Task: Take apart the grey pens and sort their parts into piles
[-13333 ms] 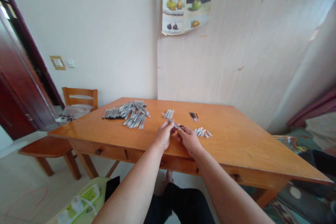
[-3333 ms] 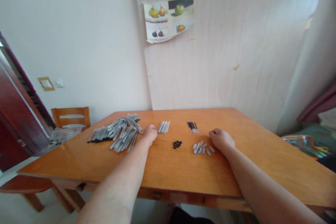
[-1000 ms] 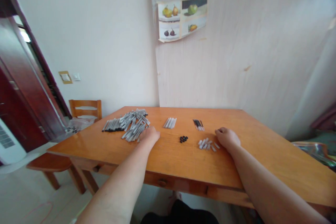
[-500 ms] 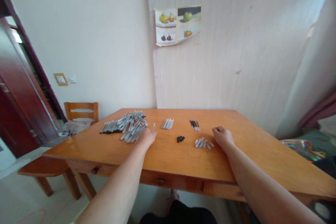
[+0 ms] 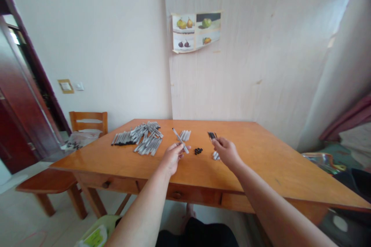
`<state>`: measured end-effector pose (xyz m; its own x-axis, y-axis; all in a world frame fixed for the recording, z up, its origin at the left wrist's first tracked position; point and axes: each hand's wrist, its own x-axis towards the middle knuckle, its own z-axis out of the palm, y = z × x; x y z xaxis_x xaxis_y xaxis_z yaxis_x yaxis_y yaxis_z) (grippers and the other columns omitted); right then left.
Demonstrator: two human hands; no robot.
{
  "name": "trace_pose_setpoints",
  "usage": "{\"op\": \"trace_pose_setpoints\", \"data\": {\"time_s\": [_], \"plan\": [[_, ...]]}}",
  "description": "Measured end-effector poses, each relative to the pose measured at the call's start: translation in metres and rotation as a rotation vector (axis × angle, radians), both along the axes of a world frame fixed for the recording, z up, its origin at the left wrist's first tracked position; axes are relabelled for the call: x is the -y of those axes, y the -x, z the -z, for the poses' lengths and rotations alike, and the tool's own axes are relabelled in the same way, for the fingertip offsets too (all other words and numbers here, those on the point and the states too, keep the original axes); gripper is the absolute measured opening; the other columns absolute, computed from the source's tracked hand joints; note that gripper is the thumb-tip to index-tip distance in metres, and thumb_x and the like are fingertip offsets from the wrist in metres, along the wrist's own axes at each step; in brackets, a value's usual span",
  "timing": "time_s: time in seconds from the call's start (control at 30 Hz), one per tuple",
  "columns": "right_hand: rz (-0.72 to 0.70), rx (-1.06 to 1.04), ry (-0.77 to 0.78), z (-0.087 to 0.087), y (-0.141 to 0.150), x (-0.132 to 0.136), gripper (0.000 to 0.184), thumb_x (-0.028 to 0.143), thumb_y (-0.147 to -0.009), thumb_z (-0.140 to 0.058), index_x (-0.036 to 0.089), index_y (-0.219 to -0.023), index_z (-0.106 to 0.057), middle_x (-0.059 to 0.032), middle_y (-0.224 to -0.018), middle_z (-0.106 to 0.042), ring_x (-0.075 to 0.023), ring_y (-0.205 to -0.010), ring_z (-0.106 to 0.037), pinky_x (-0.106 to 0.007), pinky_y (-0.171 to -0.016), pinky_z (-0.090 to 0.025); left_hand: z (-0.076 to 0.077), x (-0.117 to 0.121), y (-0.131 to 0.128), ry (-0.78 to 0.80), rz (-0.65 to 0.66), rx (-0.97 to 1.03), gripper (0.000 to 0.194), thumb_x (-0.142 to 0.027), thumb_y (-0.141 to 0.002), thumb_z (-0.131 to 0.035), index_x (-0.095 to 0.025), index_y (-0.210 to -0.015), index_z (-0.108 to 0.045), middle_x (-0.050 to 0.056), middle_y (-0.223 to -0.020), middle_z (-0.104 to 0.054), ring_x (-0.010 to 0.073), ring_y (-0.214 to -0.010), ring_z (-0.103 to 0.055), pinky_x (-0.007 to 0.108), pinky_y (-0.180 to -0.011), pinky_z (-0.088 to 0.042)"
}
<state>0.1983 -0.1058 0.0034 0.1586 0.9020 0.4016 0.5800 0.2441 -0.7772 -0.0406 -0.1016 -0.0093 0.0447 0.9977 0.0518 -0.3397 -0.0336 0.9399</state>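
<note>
My left hand (image 5: 172,156) is closed on a clear pen barrel (image 5: 180,140) that sticks up and away from the fingers, above the wooden table (image 5: 261,162). My right hand (image 5: 226,151) hovers just past a small bunch of black refills (image 5: 211,135), its fingers curled; whether it holds anything I cannot make out. Small clear caps (image 5: 215,156) lie under that hand. A cluster of tiny black tips (image 5: 198,150) lies between both hands. A short row of clear barrels (image 5: 184,135) rests beyond my left hand.
A big heap of grey pens (image 5: 139,137) covers the table's far left. A wooden chair (image 5: 88,120) with a plastic bag (image 5: 75,139) stands behind it, a bench (image 5: 43,181) at left. A fruit picture (image 5: 196,31) hangs on the wall.
My left hand has lifted off the table with a clear barrel in it and moved toward the middle. My right hand has left its spot beside the caps and shifted left toward the black refills.
</note>
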Motion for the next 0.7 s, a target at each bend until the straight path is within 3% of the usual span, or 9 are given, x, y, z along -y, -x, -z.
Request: {"op": "trace_pose_setpoints", "data": {"time_s": [0.1,0.27,0.57,0.7], "plan": [[-0.19,0.017,0.046,0.009,0.039,0.019,0.041,0.052,-0.088,-0.046,0.018,-0.07,-0.061,-0.0014,-0.062,-0.062,-0.0125,-0.055,-0.052,-0.023,-0.051,-0.033,0.005,0.006,-0.011,-0.047,0.046,0.036,0.027,-0.036,-0.074,-0.073,-0.016,-0.091,-0.066,0.009,-0.092,-0.074,0.0149,-0.082,-0.063,0.025,-0.07,-0.038],[-0.294,-0.027,0.013,0.021,0.074,0.023,0.04,0.048,-0.089,-0.046,0.017,-0.07,-0.062,-0.0012,-0.061,-0.06,-0.0124,-0.057,-0.051,-0.023,-0.054,-0.034,0.013,0.011,-0.016,-0.13,0.063,0.058,0.025,-0.033,-0.073,-0.075,-0.015,-0.09,-0.069,0.008,-0.093,-0.073,0.0128,-0.08,-0.058,0.024,-0.074,-0.038],[-0.398,-0.263,0.111,0.035,0.083,0.025,0.026,0.039,-0.086,-0.051,0.018,-0.072,-0.055,0.0021,-0.059,-0.055,-0.0116,-0.054,-0.049,-0.023,-0.053,-0.036,0.017,0.013,-0.014,-0.122,0.06,0.148,0.033,-0.034,-0.072,-0.077,-0.017,-0.098,-0.066,0.006,-0.084,-0.073,0.0165,-0.086,-0.064,0.028,-0.084,-0.041],[-0.478,-0.27,0.119,0.039,0.081,0.025,0.025,0.04,-0.087,-0.051,0.018,-0.077,-0.057,0.0024,-0.061,-0.056,-0.0115,-0.055,-0.049,-0.023,-0.055,-0.037,0.017,0.013,-0.015,-0.119,0.062,0.146,0.032,-0.033,-0.073,-0.077,-0.016,-0.097,-0.066,0.007,-0.085,-0.073,0.0183,-0.091,-0.065,0.03,-0.088,-0.041]]}}
